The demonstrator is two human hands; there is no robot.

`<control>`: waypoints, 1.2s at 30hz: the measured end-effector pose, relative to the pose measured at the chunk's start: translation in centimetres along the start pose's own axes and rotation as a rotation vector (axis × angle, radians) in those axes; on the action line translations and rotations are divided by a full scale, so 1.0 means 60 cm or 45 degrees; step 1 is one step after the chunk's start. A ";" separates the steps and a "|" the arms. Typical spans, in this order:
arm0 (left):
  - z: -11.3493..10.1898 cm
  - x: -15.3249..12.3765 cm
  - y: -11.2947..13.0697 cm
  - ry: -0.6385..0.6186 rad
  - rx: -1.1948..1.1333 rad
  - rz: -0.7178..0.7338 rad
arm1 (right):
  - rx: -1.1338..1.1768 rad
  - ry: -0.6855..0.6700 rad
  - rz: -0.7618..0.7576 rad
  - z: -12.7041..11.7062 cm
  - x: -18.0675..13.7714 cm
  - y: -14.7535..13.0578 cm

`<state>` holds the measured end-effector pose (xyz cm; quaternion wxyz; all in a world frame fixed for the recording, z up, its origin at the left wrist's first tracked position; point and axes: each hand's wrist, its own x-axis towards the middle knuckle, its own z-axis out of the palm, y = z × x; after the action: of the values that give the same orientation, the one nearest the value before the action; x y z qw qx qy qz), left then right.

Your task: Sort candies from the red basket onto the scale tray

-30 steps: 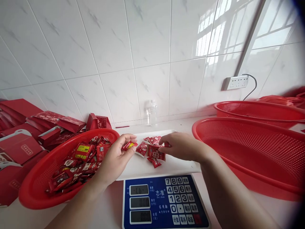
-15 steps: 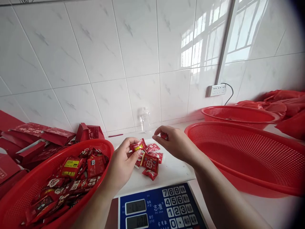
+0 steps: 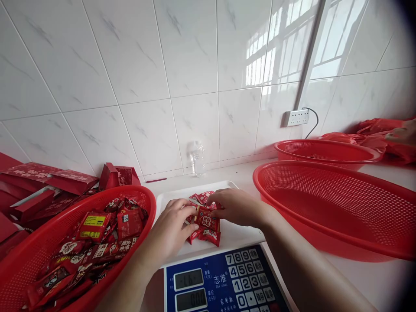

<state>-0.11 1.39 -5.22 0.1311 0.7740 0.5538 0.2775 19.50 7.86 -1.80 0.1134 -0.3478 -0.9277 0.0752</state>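
A white counter (image 3: 373,281) bears an electronic scale (image 3: 216,266) front and center, a red mesh basket (image 3: 150,206) and red boxes (image 3: 69,181) to the left, and two more red baskets (image 3: 357,195) to the right, one behind the other. A clear bottle (image 3: 197,159) stands along the back edge near a thin red strip (image 3: 156,180); a blurred red heap (image 3: 370,141), far right, appears to rest there too.

Looks like a small packing room or the back of a shop, judging by a scale (image 3: 214,288) at bottom centre, packets (image 3: 208,220) on a tray (image 3: 238,234) just above it, a basket (image 3: 150,206) heaped with others at lower left, boxes (image 3: 73,181) piled at the left edge and two more baskets (image 3: 325,182) at right. Finished in white, with a counter (image 3: 347,273) across the lower half, a tiled wall (image 3: 195,52) above and a socket (image 3: 296,117) at right.
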 end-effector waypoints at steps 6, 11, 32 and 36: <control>0.005 0.003 0.002 -0.010 0.216 0.034 | -0.027 -0.038 0.005 0.005 0.003 0.001; 0.003 0.004 0.007 0.126 0.376 -0.010 | -0.047 0.036 0.074 0.005 0.002 0.005; -0.006 -0.014 0.079 0.037 -1.877 -0.227 | 0.076 0.752 -0.619 0.030 -0.006 -0.075; -0.010 -0.017 0.088 0.148 -1.862 -0.315 | -0.053 0.620 -0.567 0.029 -0.011 -0.078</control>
<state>3.43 -1.50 -2.35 0.6136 0.4052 0.3169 0.5991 16.56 3.80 -2.58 0.3384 -0.1465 -0.9279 -0.0556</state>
